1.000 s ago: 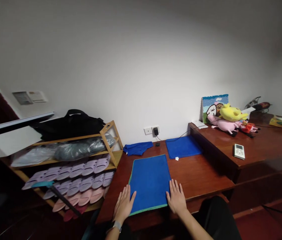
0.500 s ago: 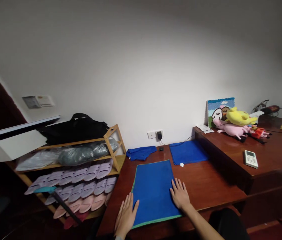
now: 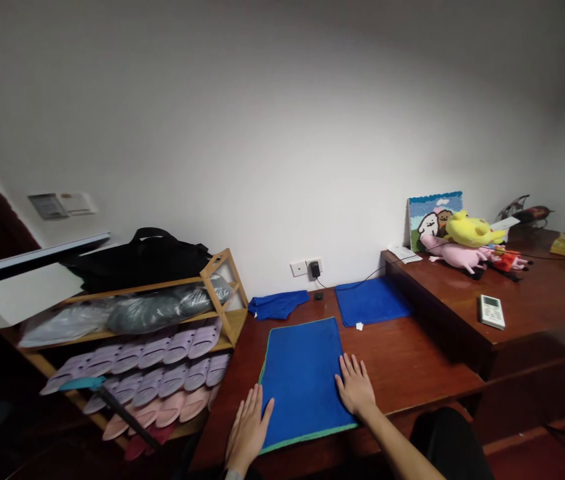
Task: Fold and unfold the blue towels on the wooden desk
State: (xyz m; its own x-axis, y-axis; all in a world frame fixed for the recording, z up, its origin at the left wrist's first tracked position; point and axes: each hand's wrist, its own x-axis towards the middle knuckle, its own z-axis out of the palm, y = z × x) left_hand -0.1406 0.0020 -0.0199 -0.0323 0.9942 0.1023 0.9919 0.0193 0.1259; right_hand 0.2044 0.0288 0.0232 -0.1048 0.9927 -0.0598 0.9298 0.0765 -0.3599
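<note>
A blue towel with a green edge (image 3: 301, 379) lies flat on the dark wooden table (image 3: 402, 360) in front of me. My left hand (image 3: 248, 429) lies flat at the towel's near left edge, fingers stretched out. My right hand (image 3: 355, 385) rests flat on the towel's right edge, fingers spread. Neither hand holds anything. Farther back lie a crumpled blue cloth (image 3: 277, 304) and a flat folded blue towel (image 3: 371, 300).
A wooden shoe rack (image 3: 222, 287) with several purple and pink slippers (image 3: 162, 363) stands at the left, a black bag (image 3: 147, 253) on top. A higher desk (image 3: 537, 300) at the right carries plush toys (image 3: 467, 241) and a remote (image 3: 491, 311). A charger (image 3: 315, 269) is plugged into the wall.
The view shifted slightly with my head. My right hand has slid a little forward along the towel's right edge since a second ago; the left hand stays at the left edge.
</note>
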